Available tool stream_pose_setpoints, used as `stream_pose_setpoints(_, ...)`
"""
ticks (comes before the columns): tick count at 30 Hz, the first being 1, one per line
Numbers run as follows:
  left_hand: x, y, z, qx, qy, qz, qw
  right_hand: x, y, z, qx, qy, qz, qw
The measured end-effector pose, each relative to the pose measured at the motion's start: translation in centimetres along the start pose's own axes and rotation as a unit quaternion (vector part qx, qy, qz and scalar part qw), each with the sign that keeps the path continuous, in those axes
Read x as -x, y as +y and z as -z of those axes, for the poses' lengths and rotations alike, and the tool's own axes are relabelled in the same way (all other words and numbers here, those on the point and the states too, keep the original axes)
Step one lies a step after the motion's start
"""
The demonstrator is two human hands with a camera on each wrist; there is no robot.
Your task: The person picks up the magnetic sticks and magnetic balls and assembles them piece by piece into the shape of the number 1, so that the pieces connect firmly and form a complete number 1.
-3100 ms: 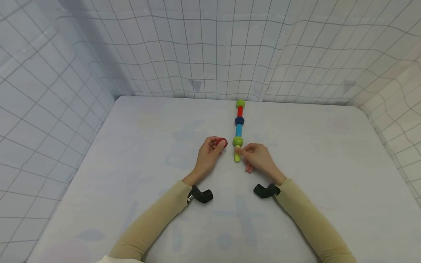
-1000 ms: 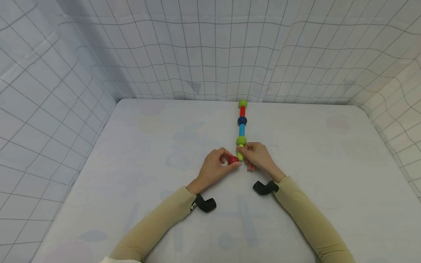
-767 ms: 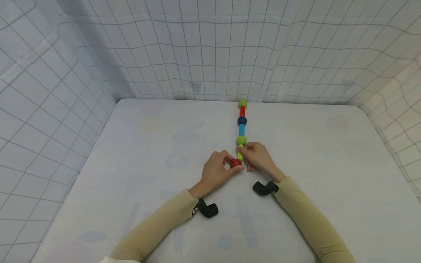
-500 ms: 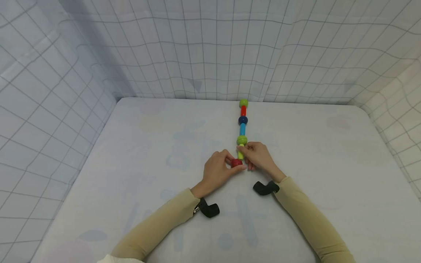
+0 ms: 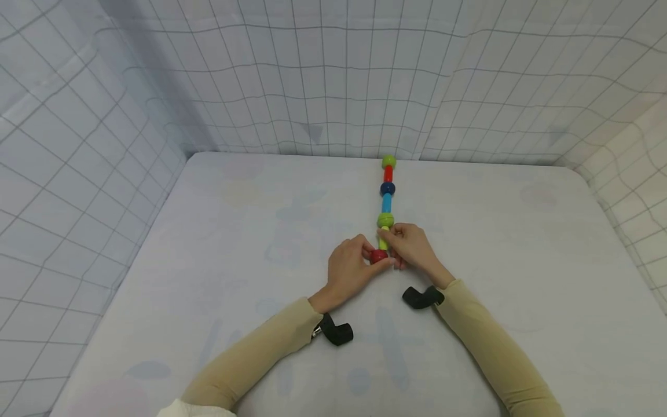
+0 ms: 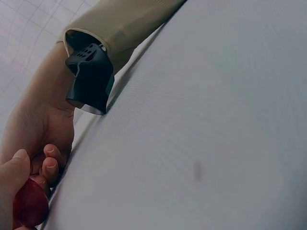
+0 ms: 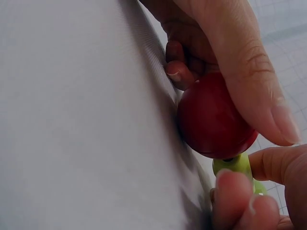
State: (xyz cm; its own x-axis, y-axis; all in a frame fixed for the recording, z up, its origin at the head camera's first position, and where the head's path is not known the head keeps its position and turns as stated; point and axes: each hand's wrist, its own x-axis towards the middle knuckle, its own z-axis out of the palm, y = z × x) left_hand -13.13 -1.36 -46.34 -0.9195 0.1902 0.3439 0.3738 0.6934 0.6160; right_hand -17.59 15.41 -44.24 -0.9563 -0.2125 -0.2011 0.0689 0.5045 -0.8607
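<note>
A red ball-shaped bead (image 5: 378,256) sits at the near end of a row of coloured pieces, gripped between the thumb and fingers of my left hand (image 5: 350,266). With thumb and fingertips my right hand (image 5: 413,246) pinches a yellow-green cylinder (image 5: 384,238). In the right wrist view the red bead (image 7: 211,117) meets the end of the green cylinder (image 7: 235,165). Beyond it run a green ball (image 5: 385,220), a light blue cylinder (image 5: 387,202), a dark blue ball (image 5: 388,189), a red cylinder (image 5: 388,173) and another green ball (image 5: 389,162).
The row lies on a white-covered table (image 5: 250,208), its far end close to the back edge. Grid-patterned white cloth (image 5: 333,75) rises behind and at both sides. A black camera mount is strapped to each wrist.
My left hand has carried the red bead from left of the row round to the near end of the yellow-green cylinder. My right hand has kept its pinch with little movement.
</note>
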Motion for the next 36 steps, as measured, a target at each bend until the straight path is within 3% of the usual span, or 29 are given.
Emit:
stream_pose_setpoints(12, -0.08, 0.11, -0.47, -0.023, -0.006, 0.001, 0.9997, 0.05, -0.09, -0.02, 0.010, 0.007, -0.005, 0.9999)
stream_pose_setpoints(21, 0.03, 0.19, -0.37, -0.034, -0.008, -0.020, 0.9992, 0.10, -0.28, -0.05, 0.002, 0.009, -0.006, 0.9999)
stream_pose_setpoints(36, 0.20, 0.55, -0.66, -0.013, -0.011, -0.020, 0.9997, -0.08, 0.55, 0.32, -0.010, 0.001, -0.005, 0.9999)
